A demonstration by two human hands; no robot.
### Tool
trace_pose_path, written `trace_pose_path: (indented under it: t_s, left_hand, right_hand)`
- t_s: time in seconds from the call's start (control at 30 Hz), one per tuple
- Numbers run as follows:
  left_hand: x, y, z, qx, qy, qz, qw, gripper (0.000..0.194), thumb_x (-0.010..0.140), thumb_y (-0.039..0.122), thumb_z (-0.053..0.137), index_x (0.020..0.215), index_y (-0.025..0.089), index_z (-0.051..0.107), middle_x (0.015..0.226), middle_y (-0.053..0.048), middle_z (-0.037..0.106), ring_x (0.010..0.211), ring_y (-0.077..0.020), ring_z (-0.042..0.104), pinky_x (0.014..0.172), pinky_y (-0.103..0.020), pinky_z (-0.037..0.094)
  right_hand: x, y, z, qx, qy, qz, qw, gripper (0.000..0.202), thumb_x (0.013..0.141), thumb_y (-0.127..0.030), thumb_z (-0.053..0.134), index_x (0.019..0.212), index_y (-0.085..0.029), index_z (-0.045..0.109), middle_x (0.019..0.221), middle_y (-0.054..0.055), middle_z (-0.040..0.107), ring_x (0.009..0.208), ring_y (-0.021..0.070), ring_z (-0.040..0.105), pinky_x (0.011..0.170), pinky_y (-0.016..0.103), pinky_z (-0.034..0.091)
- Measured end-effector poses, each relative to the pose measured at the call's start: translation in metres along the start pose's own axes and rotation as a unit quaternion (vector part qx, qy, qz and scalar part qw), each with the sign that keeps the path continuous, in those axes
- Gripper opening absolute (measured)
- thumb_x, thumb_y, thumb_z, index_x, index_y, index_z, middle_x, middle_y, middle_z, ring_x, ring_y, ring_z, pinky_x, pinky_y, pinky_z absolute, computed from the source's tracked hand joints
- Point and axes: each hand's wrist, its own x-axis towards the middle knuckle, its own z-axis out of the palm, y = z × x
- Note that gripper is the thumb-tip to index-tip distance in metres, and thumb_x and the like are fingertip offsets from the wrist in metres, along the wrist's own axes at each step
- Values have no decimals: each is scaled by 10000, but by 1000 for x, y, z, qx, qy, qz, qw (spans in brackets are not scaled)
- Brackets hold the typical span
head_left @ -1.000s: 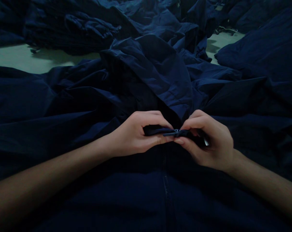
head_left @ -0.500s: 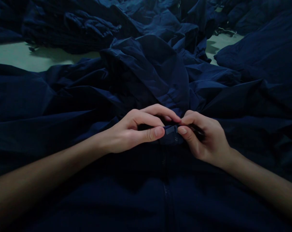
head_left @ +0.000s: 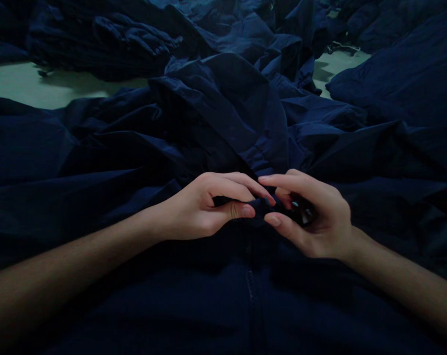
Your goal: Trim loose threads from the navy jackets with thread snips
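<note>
A large navy garment (head_left: 142, 301) lies spread in front of me, with a vertical seam or zip line (head_left: 251, 286) running down its middle. My left hand (head_left: 212, 204) pinches a small fold of the navy fabric (head_left: 260, 206) between thumb and fingers, above that line. Close by on the right, my right hand (head_left: 312, 212) has thumb and index finger apart around the edge of the fold. Its other fingers curl round a small dark object with shiny spots (head_left: 302, 212), mostly hidden in the palm; I cannot make out its kind.
Heaped navy fabric (head_left: 223, 93) rises just beyond my hands. More dark garments (head_left: 134, 37) lie at the back, and a broad navy piece (head_left: 404, 74) is at the right. Pale table surface (head_left: 68, 86) shows between them, with a thin light thread (head_left: 347, 48) at the back right.
My right thumb and index finger have parted from their pinch, and the shiny object in that palm now shows. The small tag-like piece seen between the hands is now covered by the left fingers.
</note>
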Motion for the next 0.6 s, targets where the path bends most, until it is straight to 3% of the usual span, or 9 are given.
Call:
trace_pose_path:
  t_s: [0.07, 0.23, 0.47, 0.6]
  left_hand:
    - [0, -1, 1, 21, -5, 1, 1000, 139, 956, 98, 691, 919, 152, 813, 1106, -129, 809, 1015, -224, 781, 889, -267, 630]
    - [0, -3, 0, 36, -3, 15, 999, 124, 954, 97, 707, 917, 146, 815, 1195, -144, 812, 1002, -211, 780, 862, -248, 618]
    - [0, 0, 0, -6, 14, -9, 1000, 141, 987, 167, 696, 924, 153, 821, 1136, -127, 818, 948, -194, 783, 814, -227, 622]
    - [-1, 1, 0, 0, 10, -5, 1000, 62, 923, 134, 776, 975, 130, 811, 1137, -128, 800, 967, -181, 772, 848, -205, 610]
  right_hand:
    - [3, 1, 0, -18, -18, -15, 1000, 247, 955, -182, 729, 1196, -216, 690, 815, -3, 617, 628, 111, 544, 521, 244, 447]
    - [3, 0, 3, -4, 21, 15, 1000, 61, 967, -149, 703, 969, -188, 657, 719, -27, 554, 552, 77, 506, 464, 219, 375]
    - [-2, 2, 5, 22, 62, 77, 995, 147, 1006, -185, 642, 896, -213, 549, 701, -32, 544, 537, 89, 485, 459, 231, 369]
    - [-1, 5, 6, 30, 62, 92, 993, 148, 1013, -197, 646, 903, -214, 548, 697, -39, 547, 539, 89, 494, 463, 223, 371]
